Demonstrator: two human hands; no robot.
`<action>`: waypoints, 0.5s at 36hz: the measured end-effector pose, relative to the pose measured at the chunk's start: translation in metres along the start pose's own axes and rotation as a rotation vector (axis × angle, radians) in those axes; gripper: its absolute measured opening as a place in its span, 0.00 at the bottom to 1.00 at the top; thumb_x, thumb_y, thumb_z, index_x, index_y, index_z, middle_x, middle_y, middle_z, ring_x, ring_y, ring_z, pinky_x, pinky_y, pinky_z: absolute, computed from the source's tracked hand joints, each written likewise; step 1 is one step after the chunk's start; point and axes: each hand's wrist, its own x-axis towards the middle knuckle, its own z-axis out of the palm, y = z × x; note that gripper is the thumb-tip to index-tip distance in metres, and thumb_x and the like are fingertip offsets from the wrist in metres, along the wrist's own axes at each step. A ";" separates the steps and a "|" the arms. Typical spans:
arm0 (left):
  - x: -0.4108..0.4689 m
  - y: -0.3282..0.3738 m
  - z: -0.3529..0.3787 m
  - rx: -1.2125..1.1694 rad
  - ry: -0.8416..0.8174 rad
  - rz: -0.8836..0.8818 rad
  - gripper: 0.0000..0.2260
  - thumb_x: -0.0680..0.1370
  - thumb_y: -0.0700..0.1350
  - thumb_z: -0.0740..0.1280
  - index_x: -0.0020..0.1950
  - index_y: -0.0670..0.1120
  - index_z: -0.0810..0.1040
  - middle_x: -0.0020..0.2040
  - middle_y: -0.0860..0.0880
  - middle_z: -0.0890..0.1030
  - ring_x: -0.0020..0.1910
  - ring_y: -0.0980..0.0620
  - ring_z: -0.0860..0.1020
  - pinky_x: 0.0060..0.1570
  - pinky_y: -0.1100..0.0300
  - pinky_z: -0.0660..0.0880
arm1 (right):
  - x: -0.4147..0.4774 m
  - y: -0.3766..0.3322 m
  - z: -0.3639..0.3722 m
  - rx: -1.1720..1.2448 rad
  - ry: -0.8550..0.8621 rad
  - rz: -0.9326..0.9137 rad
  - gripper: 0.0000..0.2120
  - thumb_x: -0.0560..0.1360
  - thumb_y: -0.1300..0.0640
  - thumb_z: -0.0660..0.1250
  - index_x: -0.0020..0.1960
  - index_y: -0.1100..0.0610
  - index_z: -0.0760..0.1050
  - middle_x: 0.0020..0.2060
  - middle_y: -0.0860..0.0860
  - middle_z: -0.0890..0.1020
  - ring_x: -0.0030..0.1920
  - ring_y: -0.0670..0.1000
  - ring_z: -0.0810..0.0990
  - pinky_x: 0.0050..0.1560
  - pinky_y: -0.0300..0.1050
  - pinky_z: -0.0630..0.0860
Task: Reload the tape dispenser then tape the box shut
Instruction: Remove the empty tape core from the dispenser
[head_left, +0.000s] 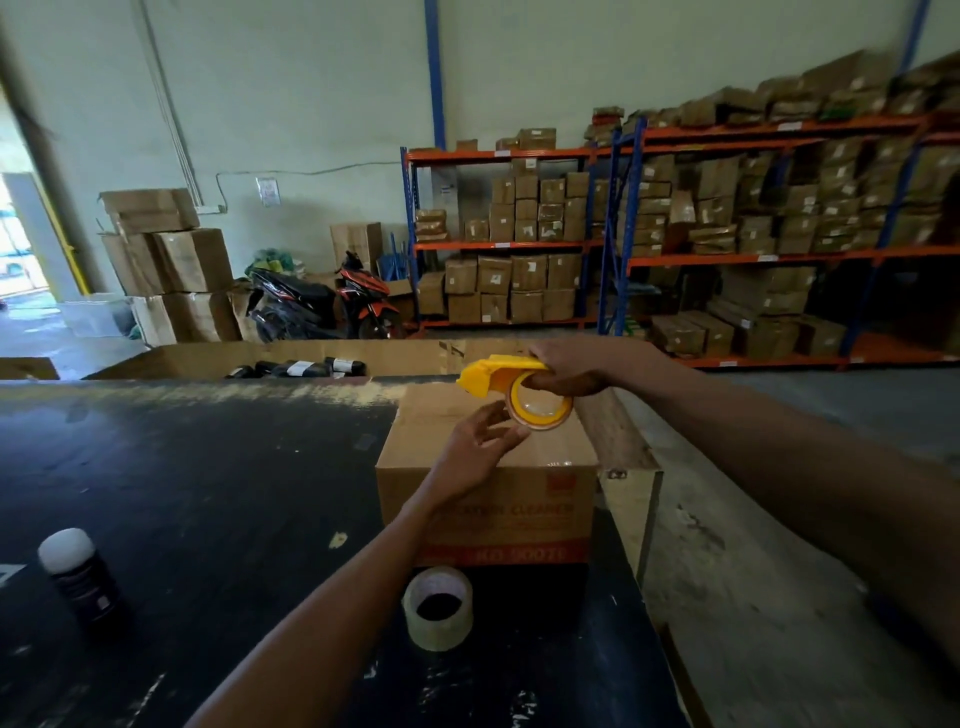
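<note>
Location: warehouse or stockroom. Indicators: steel pallet racking (675, 244) loaded with cardboard cartons, stacked cartons (166, 265) against the wall, a parked motorcycle (322, 301), bare concrete floor (753, 545), and a black packing bench (197, 499).

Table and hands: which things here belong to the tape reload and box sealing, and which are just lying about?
Part of the job:
- yellow tape dispenser, held in the right hand
- tape roll on the dispenser, touched by the left hand
- cardboard box under them
- spare tape roll on the black table

Lying about:
- white-capped dark bottle
- motor scooter
- shelved cartons
</note>
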 end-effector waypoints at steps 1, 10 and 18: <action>0.002 0.003 0.004 -0.020 -0.016 0.005 0.20 0.80 0.52 0.70 0.71 0.49 0.74 0.66 0.50 0.81 0.63 0.52 0.81 0.56 0.58 0.81 | 0.002 0.000 -0.002 -0.006 -0.008 0.008 0.14 0.82 0.44 0.61 0.58 0.54 0.71 0.49 0.55 0.79 0.46 0.54 0.78 0.50 0.54 0.78; 0.005 0.015 0.014 -0.158 0.129 0.006 0.11 0.82 0.46 0.68 0.63 0.45 0.79 0.56 0.44 0.86 0.55 0.52 0.85 0.55 0.58 0.82 | 0.011 0.008 -0.016 -0.007 -0.030 -0.061 0.35 0.75 0.30 0.65 0.70 0.55 0.67 0.46 0.45 0.75 0.42 0.49 0.74 0.42 0.45 0.69; 0.007 0.009 0.008 -0.056 0.169 0.006 0.14 0.81 0.47 0.70 0.63 0.41 0.82 0.54 0.47 0.87 0.54 0.54 0.86 0.57 0.57 0.81 | 0.019 0.018 -0.038 0.066 -0.018 -0.059 0.41 0.69 0.23 0.63 0.71 0.50 0.72 0.66 0.52 0.76 0.60 0.55 0.75 0.55 0.49 0.71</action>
